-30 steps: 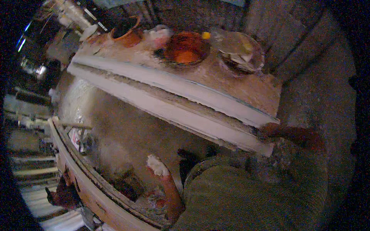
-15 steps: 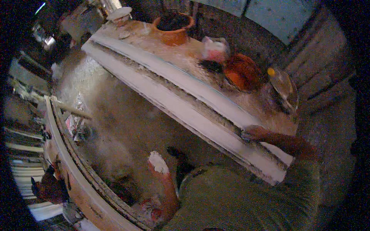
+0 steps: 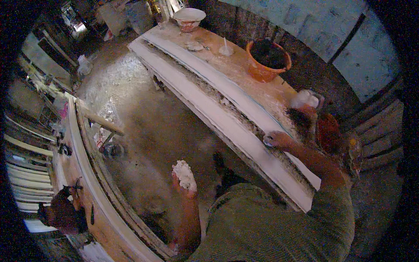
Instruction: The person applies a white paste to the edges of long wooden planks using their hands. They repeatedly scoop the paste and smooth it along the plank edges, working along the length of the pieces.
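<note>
My left hand (image 3: 178,181) is raised over the floor beside my body, closed under a lumpy white wad of wet plaster or fibre (image 3: 185,175). With my right arm stretched out, my right hand (image 3: 281,139) is closed and lowered onto a long white moulding (image 3: 209,107). A small pale edge shows under its fingers; what it belongs to is too small to tell. The moulding has two smooth white bands with a rough, crumbly groove between them, and the hand rests near the groove toward the near right end.
The moulding lies along the edge of a brown bench (image 3: 238,63). On the bench stand a white bowl (image 3: 190,16), an orange bucket (image 3: 266,61) and a pale container (image 3: 306,101). Another bench (image 3: 94,174) with long strips curves along the left. A pole (image 3: 104,124) juts from it over the dusty floor.
My view has shifted, so the bench items sit further right. My right hand has slid a little farther along the moulding, away from its near end. My left hand still holds the white wad.
</note>
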A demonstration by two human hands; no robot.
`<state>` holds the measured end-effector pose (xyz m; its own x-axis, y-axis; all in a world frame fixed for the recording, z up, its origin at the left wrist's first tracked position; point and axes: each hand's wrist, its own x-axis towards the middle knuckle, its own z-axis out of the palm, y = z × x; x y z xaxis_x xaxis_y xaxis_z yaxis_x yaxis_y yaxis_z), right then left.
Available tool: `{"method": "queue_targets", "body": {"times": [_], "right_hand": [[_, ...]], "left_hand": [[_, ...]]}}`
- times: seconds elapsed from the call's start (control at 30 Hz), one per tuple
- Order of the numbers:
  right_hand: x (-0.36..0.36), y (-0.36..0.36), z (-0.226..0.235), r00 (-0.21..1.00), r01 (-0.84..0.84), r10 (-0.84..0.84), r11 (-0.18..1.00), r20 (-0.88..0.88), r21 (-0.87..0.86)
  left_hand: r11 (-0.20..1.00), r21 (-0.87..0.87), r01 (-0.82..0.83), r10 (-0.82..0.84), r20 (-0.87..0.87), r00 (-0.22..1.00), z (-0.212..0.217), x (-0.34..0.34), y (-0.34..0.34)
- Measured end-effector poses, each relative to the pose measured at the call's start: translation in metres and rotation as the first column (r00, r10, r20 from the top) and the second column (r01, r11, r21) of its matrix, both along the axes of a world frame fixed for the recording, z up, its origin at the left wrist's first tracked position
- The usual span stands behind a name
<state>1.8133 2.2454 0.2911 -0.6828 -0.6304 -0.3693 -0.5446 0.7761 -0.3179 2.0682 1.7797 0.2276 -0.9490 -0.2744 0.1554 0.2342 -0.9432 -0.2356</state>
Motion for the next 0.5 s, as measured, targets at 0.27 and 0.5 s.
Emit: {"method": "queue_targets", "body": {"times": [0.27, 0.5], "right_hand": [[-0.171, -0.205, -0.003, 0.882, -0.377, 0.319, 0.919, -0.347, -0.114], [-0.307, -0.418, 0.041, 0.941, -0.331, 0.304, 0.919, -0.151, -0.215]], "left_hand": [[0.952, 0.275, 0.135, -0.136, -0.014, 0.991, -0.004, -0.126, -0.162], [0.916, -0.306, -0.259, 0.382, 0.469, 0.797, 0.113, -0.214, -0.288]]}}
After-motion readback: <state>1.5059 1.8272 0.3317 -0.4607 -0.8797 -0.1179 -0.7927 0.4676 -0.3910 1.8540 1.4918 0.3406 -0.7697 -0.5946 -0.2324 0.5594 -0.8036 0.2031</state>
